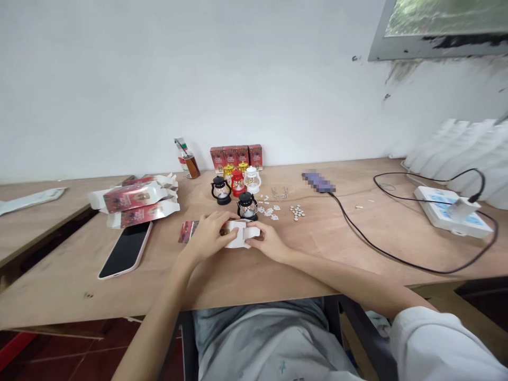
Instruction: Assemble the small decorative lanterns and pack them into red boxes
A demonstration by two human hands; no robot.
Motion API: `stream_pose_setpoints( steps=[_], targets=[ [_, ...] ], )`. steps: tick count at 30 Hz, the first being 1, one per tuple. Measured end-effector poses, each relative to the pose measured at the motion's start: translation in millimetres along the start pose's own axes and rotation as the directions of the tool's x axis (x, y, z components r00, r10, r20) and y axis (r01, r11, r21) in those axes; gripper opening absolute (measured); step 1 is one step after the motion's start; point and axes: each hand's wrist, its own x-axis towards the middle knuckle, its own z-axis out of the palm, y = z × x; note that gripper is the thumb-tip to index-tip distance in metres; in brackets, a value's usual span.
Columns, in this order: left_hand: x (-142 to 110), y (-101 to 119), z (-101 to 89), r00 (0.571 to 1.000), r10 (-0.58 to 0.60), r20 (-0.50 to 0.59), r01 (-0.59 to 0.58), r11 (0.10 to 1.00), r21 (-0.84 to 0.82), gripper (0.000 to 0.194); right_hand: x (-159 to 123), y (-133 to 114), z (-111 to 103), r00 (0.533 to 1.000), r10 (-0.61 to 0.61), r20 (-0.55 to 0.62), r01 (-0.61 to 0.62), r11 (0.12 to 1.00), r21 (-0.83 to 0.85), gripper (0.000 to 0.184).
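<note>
Both hands meet at the near middle of the bench [357,248]. Left hand [208,235] and right hand [266,241] are closed around a small white carton [238,234], fingers wrapped over its ends; the carton lies flat on the bench between them. A red printed piece [187,231] pokes out just left of the left hand.

Just beyond the carton stands a black toy lantern [247,206]. Farther back is a cluster: another black lantern [221,190], a red one [237,183], a white one [252,180] and two gold ones behind. Four red boxes [236,156] line the wall, with a small bottle [187,159] to their left.

Right of the lanterns lie scattered small white bits [270,211] and round pieces [297,211]. To the left sit a pile of folded red cartons [137,203] and, nearer, a phone [126,250], face up. Far right, a power strip [444,214] with a black cable [377,246] running toward a blurred device [318,181].
</note>
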Motion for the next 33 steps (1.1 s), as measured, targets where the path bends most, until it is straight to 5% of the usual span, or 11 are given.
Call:
stream_pose_setpoints(
  steps=[4, 8, 24, 33],
  targets=[
    [-3.3, 6.8, -4.3, 0.996, 0.080, 0.049, -0.079, 0.997, -0.021, 0.032, -4.5, -5.6, -1.2, 0.995, -0.078, -0.060, 0.068, 0.987, -0.144, 0.023],
    [-5.2, 15.1, 1.7, 0.993, 0.116, -0.029, -0.115, 0.993, 0.034, 0.030, -9.0, -13.5, -2.1, 0.984, -0.140, -0.111, 0.115, 0.973, -0.201, 0.015],
    [-3.0, 9.0, 16.1, 0.961, 0.182, -0.209, -0.164, 0.981, 0.098, 0.031, -7.5, -13.7, -2.0, 0.966, -0.192, -0.172, 0.206, 0.976, 0.066, 0.029],
    [-3.3, 10.9, 26.5, 0.883, 0.335, -0.329, -0.277, 0.937, 0.212, 0.045, -5.1, -21.7, -6.1, 0.957, -0.204, -0.205, 0.229, 0.968, 0.107, 0.029]
  ],
)
